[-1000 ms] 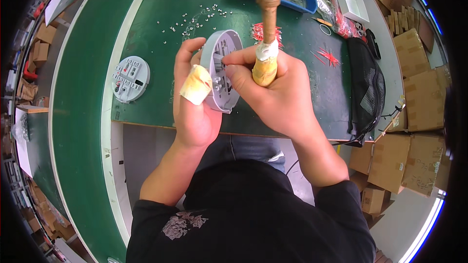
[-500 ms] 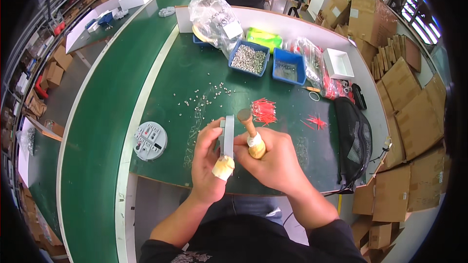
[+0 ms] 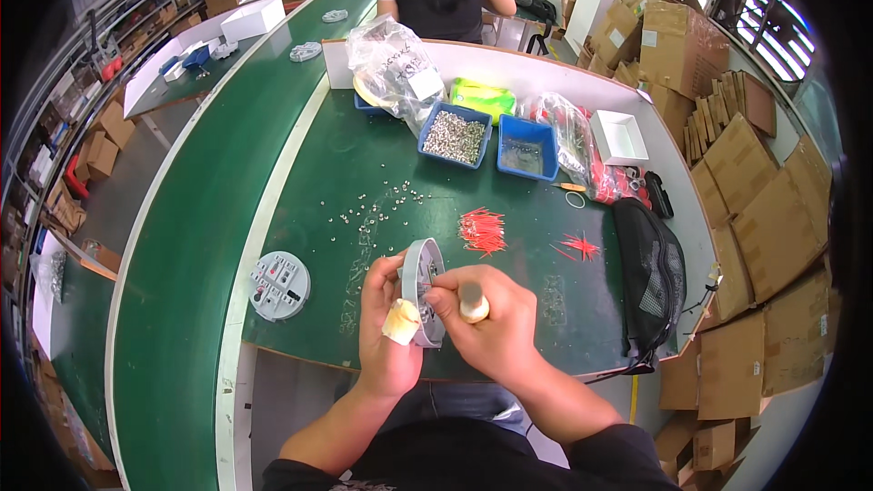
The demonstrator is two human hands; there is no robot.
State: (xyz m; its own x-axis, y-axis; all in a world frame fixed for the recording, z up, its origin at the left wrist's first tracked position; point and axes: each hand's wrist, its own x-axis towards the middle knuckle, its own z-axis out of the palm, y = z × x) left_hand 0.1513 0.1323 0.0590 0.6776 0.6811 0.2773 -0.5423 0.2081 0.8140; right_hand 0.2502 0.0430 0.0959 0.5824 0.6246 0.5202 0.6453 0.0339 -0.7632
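Housing (image 3: 414, 284) of round grey plastic rests in left hand (image 3: 385, 350); right hand (image 3: 501, 323) grips rounded handle (image 3: 474, 312).

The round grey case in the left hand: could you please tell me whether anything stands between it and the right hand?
Nothing visible does. The left hand holds the round grey case, and the right hand has its fingertips at the open side, with the tool upright in its grip.
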